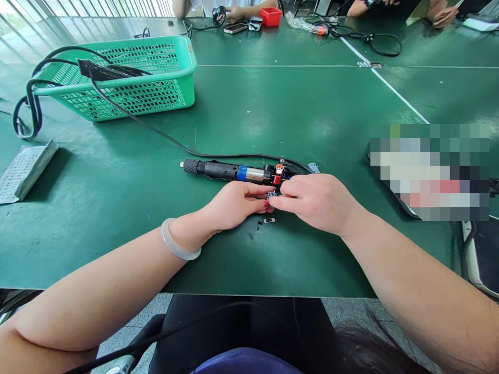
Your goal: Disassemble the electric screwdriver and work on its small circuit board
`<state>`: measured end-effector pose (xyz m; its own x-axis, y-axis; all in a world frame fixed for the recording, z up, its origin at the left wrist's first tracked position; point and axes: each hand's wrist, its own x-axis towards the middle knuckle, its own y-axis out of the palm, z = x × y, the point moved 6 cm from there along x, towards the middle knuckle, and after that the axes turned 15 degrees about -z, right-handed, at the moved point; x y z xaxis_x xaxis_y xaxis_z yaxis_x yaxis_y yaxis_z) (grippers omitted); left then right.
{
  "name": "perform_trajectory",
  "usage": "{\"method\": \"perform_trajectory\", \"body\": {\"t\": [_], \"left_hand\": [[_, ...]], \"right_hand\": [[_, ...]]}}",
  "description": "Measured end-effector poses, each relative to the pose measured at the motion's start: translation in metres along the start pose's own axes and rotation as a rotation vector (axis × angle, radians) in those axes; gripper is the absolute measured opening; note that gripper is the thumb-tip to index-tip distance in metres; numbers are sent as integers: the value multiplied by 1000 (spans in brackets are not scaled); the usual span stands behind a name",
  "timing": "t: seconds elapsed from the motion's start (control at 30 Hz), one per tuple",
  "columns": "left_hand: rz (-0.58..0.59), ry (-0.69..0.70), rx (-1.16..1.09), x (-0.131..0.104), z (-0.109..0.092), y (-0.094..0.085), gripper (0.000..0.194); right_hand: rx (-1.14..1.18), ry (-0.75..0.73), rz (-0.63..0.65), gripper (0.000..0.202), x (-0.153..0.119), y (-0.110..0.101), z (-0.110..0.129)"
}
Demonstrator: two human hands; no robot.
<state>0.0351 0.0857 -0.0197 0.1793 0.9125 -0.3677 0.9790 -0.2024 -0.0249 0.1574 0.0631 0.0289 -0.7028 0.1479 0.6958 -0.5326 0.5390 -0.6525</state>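
A slim black corded tool, like an electric screwdriver (pixel 218 170), lies crosswise on the table. Its housing is off at the right end, baring a silver motor (pixel 255 174), a red part (pixel 277 175) and wiring. Just in front of it, my left hand (pixel 237 205) is closed, pinching a small silvery part (pixel 272 195) between thumb and fingers. From the other side comes my right hand (pixel 315 200), closed, its fingertips at that same part; whatever they grip is hidden. Below the fingers lie a small white-and-black piece (pixel 269 221) and tiny black bits (pixel 260 223).
A green mesh basket (pixel 183 98) with black cables stands at the back left. A cord (pixel 163 135) runs from it to the tool. Left lies a grey block-shaped packet (pixel 27 171); right, a blurred-out item (pixel 429 174). People sit across the table near a red box (pixel 270 16).
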Motion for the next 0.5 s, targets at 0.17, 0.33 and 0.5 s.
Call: {"method": "perform_trajectory", "body": {"t": [0.17,0.33,0.5], "left_hand": [[15,5,-44,1,4,0,33],[14,7,-47,4,6,-3,33],[15,-7,-47,4,5,-4,33]], "right_hand": [[-4,38,3,35,-5,1,-4],[84,182,-35,23,-11,-3,-8],[174,329,47,12,-14,3,-7]]}}
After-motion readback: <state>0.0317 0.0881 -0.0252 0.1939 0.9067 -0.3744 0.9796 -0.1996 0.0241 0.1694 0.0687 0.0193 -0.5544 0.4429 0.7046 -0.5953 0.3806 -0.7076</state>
